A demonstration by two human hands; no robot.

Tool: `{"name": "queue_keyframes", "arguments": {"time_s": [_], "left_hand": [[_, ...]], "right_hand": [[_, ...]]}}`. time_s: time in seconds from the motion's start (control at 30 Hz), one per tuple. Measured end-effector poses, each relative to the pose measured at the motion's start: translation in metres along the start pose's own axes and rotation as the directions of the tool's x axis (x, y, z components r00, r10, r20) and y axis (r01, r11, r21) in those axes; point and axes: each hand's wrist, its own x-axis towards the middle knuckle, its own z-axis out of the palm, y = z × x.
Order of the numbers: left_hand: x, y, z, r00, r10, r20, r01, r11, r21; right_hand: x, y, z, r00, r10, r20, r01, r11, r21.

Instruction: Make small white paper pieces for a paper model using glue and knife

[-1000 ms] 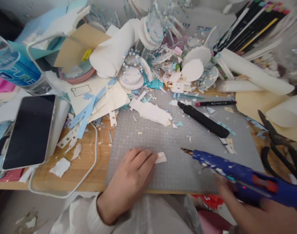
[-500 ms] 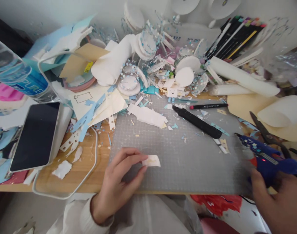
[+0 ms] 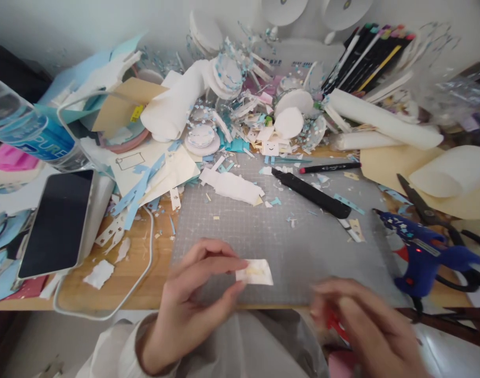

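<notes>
My left hand (image 3: 208, 283) pinches a small white paper piece (image 3: 261, 273) by its left end, between thumb and fingers, low over the grey cutting mat (image 3: 287, 247). A yellowish patch shows on the paper's upper face. To the right, my right hand (image 3: 365, 320) is in the air near the table's front edge, blurred by motion. Its fingers are bent and stand apart from the thumb, and I see nothing held in it. Beyond it on the right lies a blue glue gun (image 3: 416, 252) with a small red light on, its nozzle towards the mat.
A black utility knife (image 3: 314, 194), a marker (image 3: 330, 167) and a torn white strip (image 3: 232, 186) lie on the mat. Scissors (image 3: 424, 205) lie behind the glue gun. At left are a phone (image 3: 59, 220), a white cable (image 3: 149, 252) and a water bottle (image 3: 31, 131). Paper crafts crowd the back.
My right hand has let go of the glue gun and moved left towards my left hand. The paper piece has shifted slightly right and nearer, still in my left hand.
</notes>
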Motion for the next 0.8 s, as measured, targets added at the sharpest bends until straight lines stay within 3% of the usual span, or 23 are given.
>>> {"name": "queue_keyframes", "arguments": {"time_s": [0.07, 0.17, 0.33, 0.57, 0.8], "left_hand": [[-0.001, 0.004, -0.002, 0.999, 0.025, 0.026, -0.025, 1.000, -0.003], [-0.003, 0.009, -0.007, 0.997, 0.060, 0.051, -0.061, 0.998, 0.012], [-0.004, 0.009, -0.012, 0.992, 0.092, 0.090, -0.096, 0.994, 0.044], [-0.004, 0.006, -0.014, 0.980, 0.133, 0.147, -0.135, 0.991, 0.006], [-0.003, 0.012, -0.019, 0.966, 0.176, 0.192, -0.199, 0.974, 0.110]], "right_hand": [[0.019, -0.004, 0.026, 0.952, 0.023, 0.306, -0.107, 0.959, 0.261], [0.038, -0.009, 0.052, 0.879, 0.003, 0.477, -0.238, 0.869, 0.433], [0.044, -0.010, 0.062, 0.878, -0.097, 0.469, -0.144, 0.880, 0.452], [0.040, -0.007, 0.064, 0.830, -0.041, 0.557, -0.334, 0.763, 0.554], [0.039, -0.007, 0.066, 0.821, -0.030, 0.570, -0.329, 0.791, 0.515]]}}
